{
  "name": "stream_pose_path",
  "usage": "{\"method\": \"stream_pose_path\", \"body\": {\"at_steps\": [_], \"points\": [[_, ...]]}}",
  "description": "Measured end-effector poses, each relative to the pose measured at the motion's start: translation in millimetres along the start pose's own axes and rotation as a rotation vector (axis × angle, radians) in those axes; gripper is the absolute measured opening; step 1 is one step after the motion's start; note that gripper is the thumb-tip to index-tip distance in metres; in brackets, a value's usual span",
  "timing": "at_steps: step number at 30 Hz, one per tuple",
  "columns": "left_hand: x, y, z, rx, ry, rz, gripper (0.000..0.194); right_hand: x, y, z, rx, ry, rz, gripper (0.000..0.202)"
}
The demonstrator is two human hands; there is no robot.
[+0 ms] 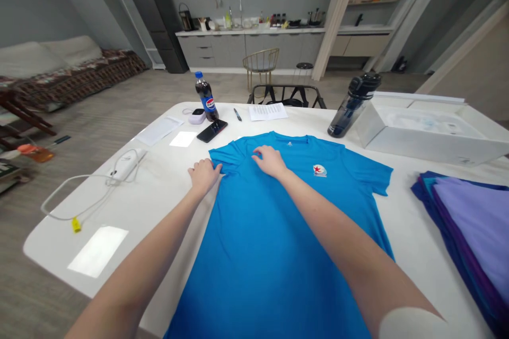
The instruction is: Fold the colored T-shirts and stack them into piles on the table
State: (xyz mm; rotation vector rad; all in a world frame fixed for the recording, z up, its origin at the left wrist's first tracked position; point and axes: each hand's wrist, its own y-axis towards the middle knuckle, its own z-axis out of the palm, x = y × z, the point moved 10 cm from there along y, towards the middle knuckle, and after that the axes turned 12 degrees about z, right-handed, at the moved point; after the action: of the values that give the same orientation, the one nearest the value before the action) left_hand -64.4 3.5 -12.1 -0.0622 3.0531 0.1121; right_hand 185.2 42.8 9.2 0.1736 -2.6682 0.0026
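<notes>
A blue short-sleeved T-shirt (274,233) with a small round logo on its chest lies spread on the white table, its collar pointing away from me. My left hand (203,176) rests at the hem of the left sleeve, its fingers on the table and the thumb touching the fabric; the fingers are apart. Over the shirt's upper left chest is my right hand (269,161), palm down with its fingers bent and apart, no cloth visibly pinched.
Beyond the shirt are a phone (212,131), a cola bottle (207,97), a pen (237,114) and papers (268,112). A dark water bottle (353,105) and a white box (429,130) stand back right. Folded clothes (473,222) lie right; a power strip (126,165) lies left.
</notes>
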Motion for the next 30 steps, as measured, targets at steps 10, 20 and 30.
{"method": "stream_pose_path", "body": {"at_steps": [10,20,30], "points": [[18.7,-21.0,1.1,-0.066,-0.15,-0.049,0.034,108.3,61.9,87.4,0.112,-0.076,-0.034,0.026],[28.7,-30.9,-11.5,-0.078,-0.018,-0.082,0.025,118.0,57.3,78.6,0.02,0.018,-0.015,0.037],[-113.5,13.4,-10.3,-0.082,-0.167,0.502,0.052,-65.3,-10.8,-34.5,-0.261,-0.012,0.23,0.056]]}}
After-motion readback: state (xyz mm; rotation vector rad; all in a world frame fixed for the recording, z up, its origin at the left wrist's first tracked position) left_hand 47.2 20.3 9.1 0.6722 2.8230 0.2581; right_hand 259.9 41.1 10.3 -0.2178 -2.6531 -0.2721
